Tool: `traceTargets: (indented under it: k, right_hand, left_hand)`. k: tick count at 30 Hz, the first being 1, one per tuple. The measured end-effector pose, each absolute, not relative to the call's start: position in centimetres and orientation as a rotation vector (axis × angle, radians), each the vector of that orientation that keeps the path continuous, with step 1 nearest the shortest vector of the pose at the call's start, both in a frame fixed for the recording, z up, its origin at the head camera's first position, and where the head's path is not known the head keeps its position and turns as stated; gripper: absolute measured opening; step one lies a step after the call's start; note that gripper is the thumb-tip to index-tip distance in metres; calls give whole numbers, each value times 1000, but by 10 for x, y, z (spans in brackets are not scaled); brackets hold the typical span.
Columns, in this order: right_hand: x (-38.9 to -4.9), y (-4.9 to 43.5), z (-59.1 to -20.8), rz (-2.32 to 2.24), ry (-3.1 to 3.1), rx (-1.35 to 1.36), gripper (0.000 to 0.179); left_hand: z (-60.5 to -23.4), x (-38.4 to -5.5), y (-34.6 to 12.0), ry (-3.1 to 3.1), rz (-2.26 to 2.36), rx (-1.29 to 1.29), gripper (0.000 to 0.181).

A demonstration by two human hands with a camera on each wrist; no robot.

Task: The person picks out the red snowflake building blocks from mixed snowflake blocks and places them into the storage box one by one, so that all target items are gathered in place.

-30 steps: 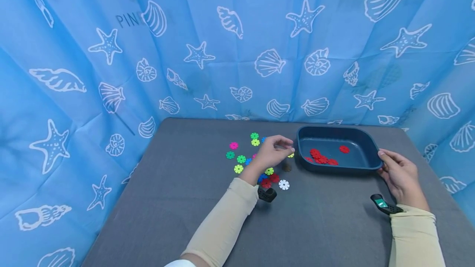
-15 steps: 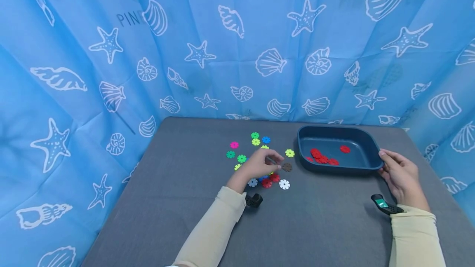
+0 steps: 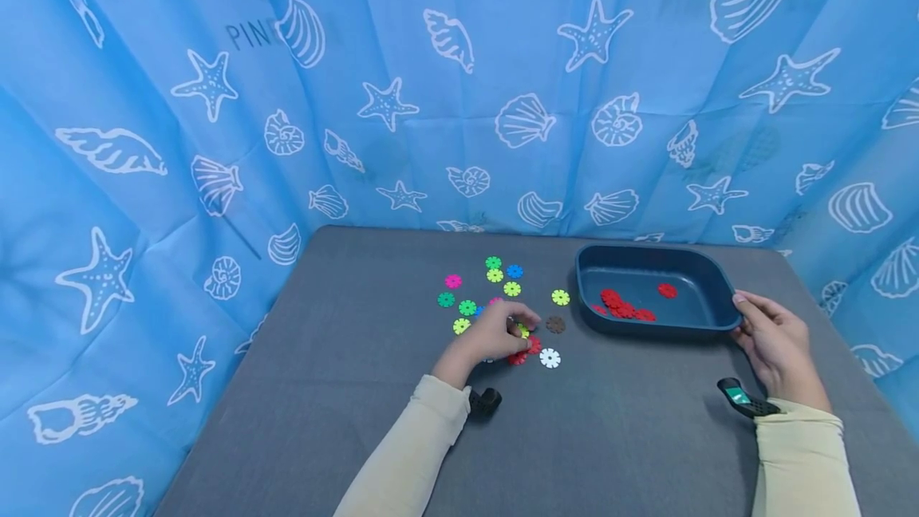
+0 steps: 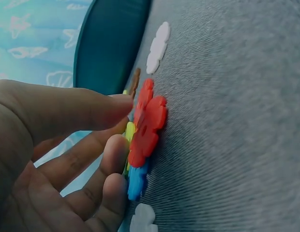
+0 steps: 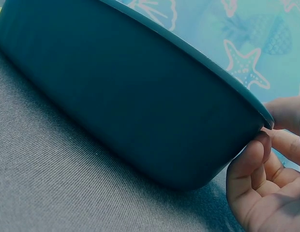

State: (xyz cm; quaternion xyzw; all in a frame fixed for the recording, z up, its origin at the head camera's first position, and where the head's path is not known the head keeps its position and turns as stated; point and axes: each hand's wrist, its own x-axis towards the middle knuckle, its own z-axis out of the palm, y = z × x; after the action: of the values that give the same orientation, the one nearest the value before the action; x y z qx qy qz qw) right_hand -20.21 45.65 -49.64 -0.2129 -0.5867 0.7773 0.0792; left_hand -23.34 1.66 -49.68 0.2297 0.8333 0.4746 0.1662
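Observation:
My left hand [image 3: 490, 335] is low over a loose group of flower-shaped plastic discs, thumb and forefinger apart. In the left wrist view its thumb tip [image 4: 122, 104] is right at a red disc [image 4: 149, 130] and another red one overlapping it; a blue disc [image 4: 137, 182] lies beneath the curved fingers. My right hand [image 3: 778, 341] pinches the right end of a dark blue rectangular tray [image 3: 649, 329], thumb on the rim and fingers under it. Several red discs [image 3: 619, 305] lie inside the tray, mostly toward its left side.
Around the left hand lie green, yellow, pink and blue discs. A brown disc [image 3: 556, 325] and a white disc [image 3: 550, 358] lie between that hand and the tray. A blue shell-patterned curtain [image 3: 431, 142] hangs behind the grey table [image 3: 345, 373].
My left hand has moved from beside the tray's left end back leftward and down to the red discs. The right hand and the tray have stayed in place.

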Motion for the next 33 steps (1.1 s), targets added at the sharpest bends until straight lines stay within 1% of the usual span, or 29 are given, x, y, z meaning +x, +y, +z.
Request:
traceTargets:
  k: [4,21,25,33]
  right_hand:
    - [-203,457,-496,2323,-1762,-622,23]
    - [-202,458,-496,2332,-1754,-624,24]
    - [-203,458,-497,2321,-1754,-635,23]
    - [-203,458,-498,2320,-1755,-643,22]
  left_hand:
    - [-496,-230,17,2381,1345,643,37]
    - [-498,-227,22,2421,1289,633,32]
    - [-497,-227,23,2417,1294,630,28]
    - [-498,-227,22,2417,1286,610,15]
